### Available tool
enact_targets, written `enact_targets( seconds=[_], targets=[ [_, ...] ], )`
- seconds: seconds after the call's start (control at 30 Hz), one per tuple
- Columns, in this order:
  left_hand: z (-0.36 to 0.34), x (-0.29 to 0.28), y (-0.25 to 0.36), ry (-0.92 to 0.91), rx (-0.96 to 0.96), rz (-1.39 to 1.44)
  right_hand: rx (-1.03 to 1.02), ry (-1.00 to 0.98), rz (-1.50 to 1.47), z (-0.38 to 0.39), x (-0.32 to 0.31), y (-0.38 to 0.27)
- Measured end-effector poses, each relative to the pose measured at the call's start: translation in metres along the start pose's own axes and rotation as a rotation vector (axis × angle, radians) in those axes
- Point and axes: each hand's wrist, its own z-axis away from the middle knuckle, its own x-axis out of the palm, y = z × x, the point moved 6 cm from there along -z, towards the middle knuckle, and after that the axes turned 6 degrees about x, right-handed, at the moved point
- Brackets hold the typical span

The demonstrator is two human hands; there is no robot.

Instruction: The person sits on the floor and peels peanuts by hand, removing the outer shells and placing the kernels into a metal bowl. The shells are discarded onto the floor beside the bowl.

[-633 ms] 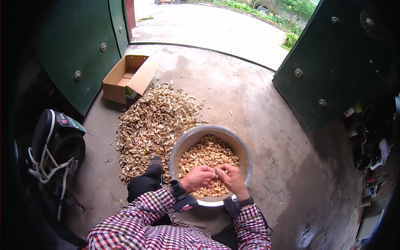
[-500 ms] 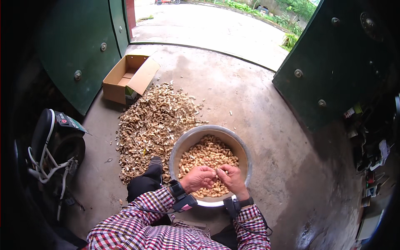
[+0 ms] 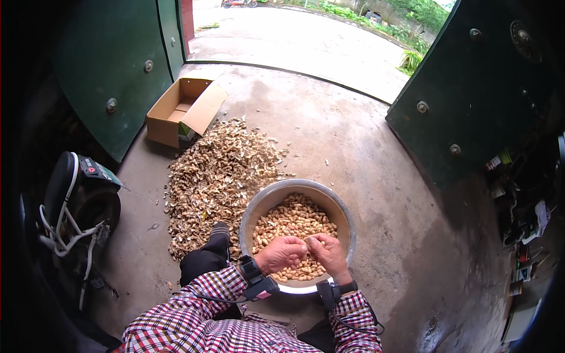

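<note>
A wide metal basin [image 3: 348, 226] in front of me holds a heap of unshelled peanuts [image 3: 297, 217]. Over its near half, my left hand [image 3: 281, 254] and my right hand [image 3: 329, 254] come together with their fingertips nearly touching. Both are closed in a pinch on a small peanut [image 3: 306, 241], mostly hidden by the fingers. Left of the basin, a broad pile of empty peanut shells [image 3: 218, 170] is spread over the concrete floor. My left foot [image 3: 219, 235] rests at the pile's near edge, beside the basin.
An opened cardboard box [image 3: 162, 126] stands behind the shell pile. Green metal doors [image 3: 100, 65] flank the bright doorway. At left is a small wheeled thing with a white tubular frame [image 3: 70, 223]. Assorted clutter [image 3: 529, 223] lines the right side; a damp patch [image 3: 435, 282] darkens the floor.
My fingers have shifted slightly in their pinch, and the left hand's fingers look more drawn together. The basin, shell pile and box stay where they were.
</note>
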Motion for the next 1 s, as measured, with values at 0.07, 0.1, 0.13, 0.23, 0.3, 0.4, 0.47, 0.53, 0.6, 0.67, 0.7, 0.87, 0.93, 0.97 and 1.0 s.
enact_targets(
  seconds=[0.07,0.1,0.13,0.23,0.3,0.4,0.47,0.53,0.6,0.67,0.7,0.87,0.93,0.97,1.0],
  targets=[
    [0.000,0.002,0.001,-0.004,0.006,-0.001,0.014,-0.031,-0.003,0.000,0.001,0.002],
    [0.001,0.002,0.002,0.007,0.022,-0.003,0.015,-0.031,-0.003,0.000,0.001,0.002],
    [0.002,0.002,0.004,0.021,0.039,-0.006,0.043,-0.054,-0.006,0.000,0.004,0.003],
    [0.004,0.005,0.007,0.037,0.047,-0.009,0.075,-0.093,-0.022,0.001,0.007,0.002],
    [0.005,0.005,0.009,0.042,0.066,-0.025,0.077,-0.115,-0.036,0.001,0.010,0.002],
    [0.005,0.005,0.012,0.048,0.102,-0.040,0.105,-0.177,-0.146,0.002,0.014,0.003],
    [0.004,0.005,0.013,0.049,0.119,-0.036,0.122,-0.207,-0.177,0.002,0.015,0.002],
    [0.003,0.004,0.014,0.063,0.134,-0.029,0.125,-0.199,-0.165,0.003,0.016,-0.002],
    [0.005,0.007,0.016,0.072,0.147,-0.035,0.128,-0.190,-0.153,0.003,0.017,-0.005],
    [0.006,0.007,0.017,0.080,0.158,-0.041,0.140,-0.171,-0.152,0.003,0.018,-0.006],
    [0.007,0.007,0.016,0.068,0.168,-0.050,0.141,-0.170,-0.153,0.003,0.018,-0.005],
    [0.012,0.011,0.016,0.061,0.190,-0.027,0.081,-0.148,-0.169,0.004,0.021,-0.008],
    [0.012,0.009,0.015,0.087,0.221,-0.041,0.081,-0.143,-0.191,0.004,0.021,-0.005],
    [0.013,0.009,0.014,0.093,0.217,-0.041,0.079,-0.137,-0.212,0.005,0.022,-0.004],
    [0.013,0.008,0.012,0.091,0.228,-0.014,0.079,-0.133,-0.214,0.006,0.023,-0.005]
  ],
)
